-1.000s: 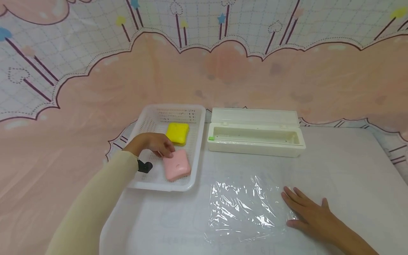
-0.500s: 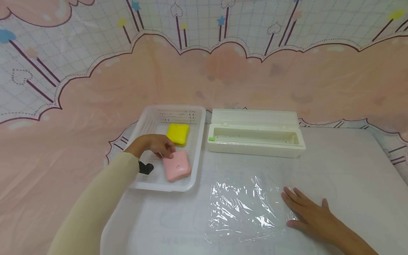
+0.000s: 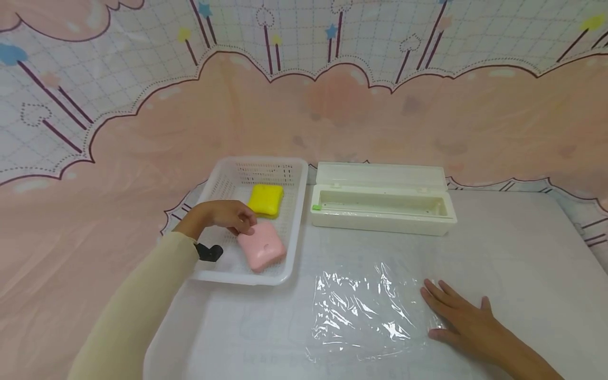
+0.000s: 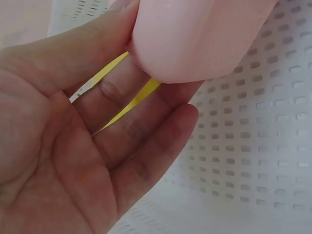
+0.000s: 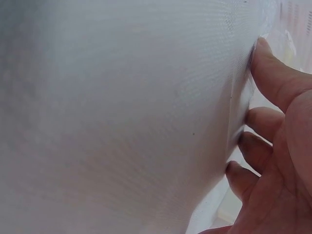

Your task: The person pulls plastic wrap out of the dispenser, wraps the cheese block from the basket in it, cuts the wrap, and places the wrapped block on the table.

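Note:
In the head view, my left hand reaches into the white plastic basket. It pinches one corner of a pink rounded square block between thumb and fingers. The left wrist view shows the thumb on one side of the pink block and the fingertips behind it. A yellow square block lies in the basket just behind the pink one. My right hand rests with spread fingers on the right edge of a clear plastic film sheet on the table.
A long white cling film dispenser box stands at the back, right of the basket, its lid raised and a small green piece at its left end. White cloth covers the table. A patterned pink curtain hangs behind.
My left hand has shifted slightly left, and the pink block has turned and tilted a little with it. My right hand and the film have stayed in place.

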Demonstrator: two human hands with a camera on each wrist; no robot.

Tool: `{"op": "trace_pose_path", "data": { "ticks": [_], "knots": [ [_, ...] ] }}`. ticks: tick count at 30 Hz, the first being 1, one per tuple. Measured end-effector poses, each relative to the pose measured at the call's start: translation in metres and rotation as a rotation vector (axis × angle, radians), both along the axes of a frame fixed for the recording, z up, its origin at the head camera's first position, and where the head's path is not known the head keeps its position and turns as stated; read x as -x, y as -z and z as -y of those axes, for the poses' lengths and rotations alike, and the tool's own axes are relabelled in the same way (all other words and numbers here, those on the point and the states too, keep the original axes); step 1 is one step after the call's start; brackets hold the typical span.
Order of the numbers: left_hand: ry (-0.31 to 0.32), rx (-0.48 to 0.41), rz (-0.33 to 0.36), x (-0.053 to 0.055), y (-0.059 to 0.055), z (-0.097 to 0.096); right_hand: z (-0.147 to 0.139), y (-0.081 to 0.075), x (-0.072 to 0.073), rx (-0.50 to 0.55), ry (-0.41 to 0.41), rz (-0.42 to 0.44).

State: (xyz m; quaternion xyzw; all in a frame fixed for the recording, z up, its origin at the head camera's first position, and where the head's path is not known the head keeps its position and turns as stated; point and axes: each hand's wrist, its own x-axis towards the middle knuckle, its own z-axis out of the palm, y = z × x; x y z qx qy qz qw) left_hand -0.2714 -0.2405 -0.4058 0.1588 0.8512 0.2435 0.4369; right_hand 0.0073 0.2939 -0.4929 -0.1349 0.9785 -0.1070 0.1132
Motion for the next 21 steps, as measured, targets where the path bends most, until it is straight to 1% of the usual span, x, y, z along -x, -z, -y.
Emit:
{"op": "trace_pose_path", "data": {
  "ticks": [5, 10, 15, 21],
  "knots": [
    [-0.045, -0.045, -0.035, -0.009, -0.006, 0.007, -0.001, 0.000, 0.000, 0.023, 0.004, 0.015],
    [-0.115, -0.090, -0.073, -0.025, -0.019, 0.011, 0.000, 0.000, 0.000, 0.022, 0.007, 0.017],
    [-0.194, -0.157, -0.145, -0.044, -0.030, 0.014, 0.000, 0.000, 0.000, 0.020, 0.013, 0.023],
    [-0.299, -0.232, -0.248, -0.073, -0.039, 0.010, 0.000, 0.000, 0.000, 0.029, 0.016, 0.023]
  ]
}}
